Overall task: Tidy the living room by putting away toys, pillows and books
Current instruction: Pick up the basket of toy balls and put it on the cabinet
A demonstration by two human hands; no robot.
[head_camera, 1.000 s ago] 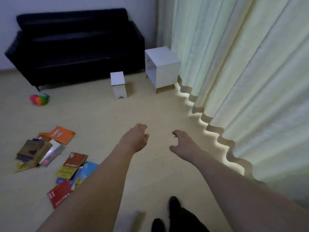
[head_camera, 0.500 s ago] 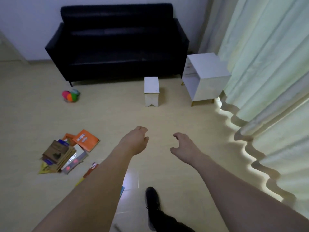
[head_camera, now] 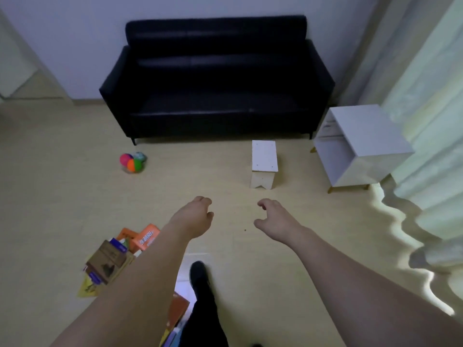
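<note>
Both my arms reach forward over the floor. My left hand (head_camera: 194,216) and my right hand (head_camera: 274,220) hang empty, fingers loosely curled and apart. A heap of books (head_camera: 117,254) lies on the floor at lower left, partly hidden by my left forearm; an orange one (head_camera: 147,236) lies on top. More books (head_camera: 176,314) show under my arm near my leg. Colourful toy balls (head_camera: 131,162) sit on the floor in front of the black sofa's left end. No pillow is in view.
A black sofa (head_camera: 215,81) stands against the far wall. A small white stool (head_camera: 264,160) stands in front of it, and a white open cube cabinet (head_camera: 360,144) at right. Pale curtains (head_camera: 426,121) fill the right side. My dark shoe (head_camera: 199,274) steps forward.
The view has swung left and forward: the sofa, stool and cabinet moved to the right in frame and nearer, and the books now lie under my left forearm. Both hands stay empty.
</note>
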